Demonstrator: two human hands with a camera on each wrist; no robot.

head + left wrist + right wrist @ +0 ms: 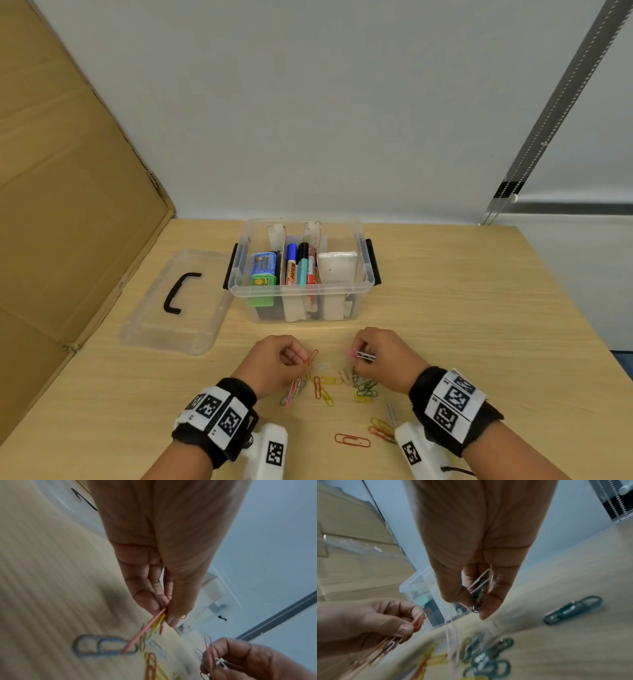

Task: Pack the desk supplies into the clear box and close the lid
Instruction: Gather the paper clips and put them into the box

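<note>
The clear box (363,291) stands open at the middle of the desk, holding markers (297,263), a blue and green item (263,270) and a white block (337,265). Its clear lid (150,329) with a black handle lies flat to the left. Coloured paper clips (329,387) are scattered on the desk in front of the box. My left hand (303,361) pinches several clips, red, pink and yellow (154,623). My right hand (359,356) pinches a bunch of silver, green and pink clips (479,588). Both hands hover just above the pile.
A large cardboard sheet (61,205) leans along the left side of the desk. More clips (352,441) lie near the front edge between my wrists. A window blind chain (548,120) hangs at the far right. The wall stands right behind the box.
</note>
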